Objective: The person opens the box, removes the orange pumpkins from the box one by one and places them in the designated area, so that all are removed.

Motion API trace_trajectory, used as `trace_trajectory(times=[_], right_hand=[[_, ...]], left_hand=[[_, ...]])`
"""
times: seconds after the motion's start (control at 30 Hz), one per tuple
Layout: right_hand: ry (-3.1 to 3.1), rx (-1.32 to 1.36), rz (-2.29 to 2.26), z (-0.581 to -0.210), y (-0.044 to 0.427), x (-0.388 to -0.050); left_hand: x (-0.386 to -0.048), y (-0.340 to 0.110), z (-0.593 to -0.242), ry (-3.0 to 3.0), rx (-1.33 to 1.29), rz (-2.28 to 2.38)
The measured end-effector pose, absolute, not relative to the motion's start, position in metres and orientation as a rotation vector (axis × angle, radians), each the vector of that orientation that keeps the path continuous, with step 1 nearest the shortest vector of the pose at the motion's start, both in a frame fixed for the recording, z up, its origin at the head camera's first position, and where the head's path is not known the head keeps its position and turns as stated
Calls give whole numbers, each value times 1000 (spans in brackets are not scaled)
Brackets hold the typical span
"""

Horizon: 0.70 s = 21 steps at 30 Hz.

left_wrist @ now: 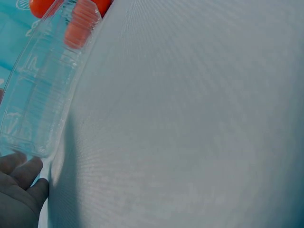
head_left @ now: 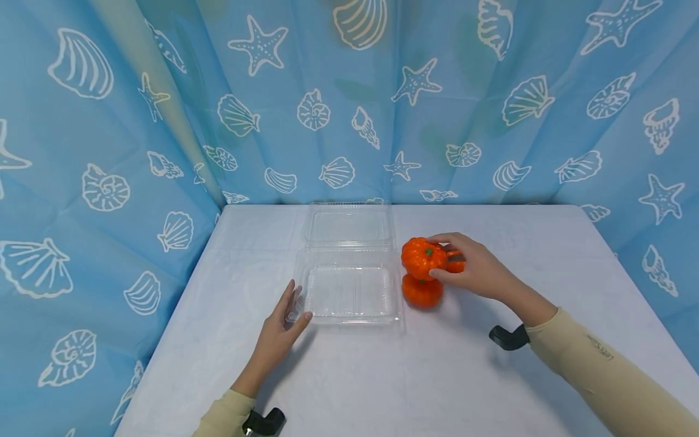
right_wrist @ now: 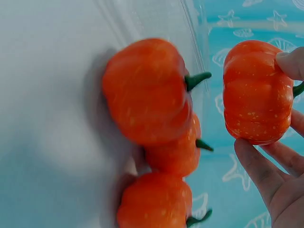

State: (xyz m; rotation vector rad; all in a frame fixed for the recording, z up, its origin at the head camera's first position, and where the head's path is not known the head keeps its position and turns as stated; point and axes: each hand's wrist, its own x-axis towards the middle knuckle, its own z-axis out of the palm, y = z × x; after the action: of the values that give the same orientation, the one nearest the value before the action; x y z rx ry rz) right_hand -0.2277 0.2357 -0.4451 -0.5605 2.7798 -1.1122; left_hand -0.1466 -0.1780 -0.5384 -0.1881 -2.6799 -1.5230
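Note:
My right hand [head_left: 472, 267] pinches a small orange pumpkin [head_left: 419, 257] with a green stem between thumb and fingers. The right wrist view has this held pumpkin [right_wrist: 259, 92] raised above several others. One pumpkin [head_left: 423, 294] sits on the table just in front of it, and another pumpkin [head_left: 456, 263] is partly hidden behind the fingers. A clear plastic clamshell container [head_left: 349, 291] lies with its lid [head_left: 349, 226] folded back. At the container's left end is my left hand [head_left: 277, 332], thumb and fingers spread about the near corner; whether they press on it is hard to tell.
A white-covered table [head_left: 349, 382] carries everything. Behind and to the left hangs a blue curtain [head_left: 306, 152] with white shells and starfish. The pumpkins stand close against the container's right side.

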Motion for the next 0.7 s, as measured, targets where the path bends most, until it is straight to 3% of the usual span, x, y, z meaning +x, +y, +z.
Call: trace_trajectory(times=[0.7], right_hand=[[2843, -446, -1137, -468, 293, -199]], left_hand=[[-146, -179, -539, -2676, -188, -1529]])
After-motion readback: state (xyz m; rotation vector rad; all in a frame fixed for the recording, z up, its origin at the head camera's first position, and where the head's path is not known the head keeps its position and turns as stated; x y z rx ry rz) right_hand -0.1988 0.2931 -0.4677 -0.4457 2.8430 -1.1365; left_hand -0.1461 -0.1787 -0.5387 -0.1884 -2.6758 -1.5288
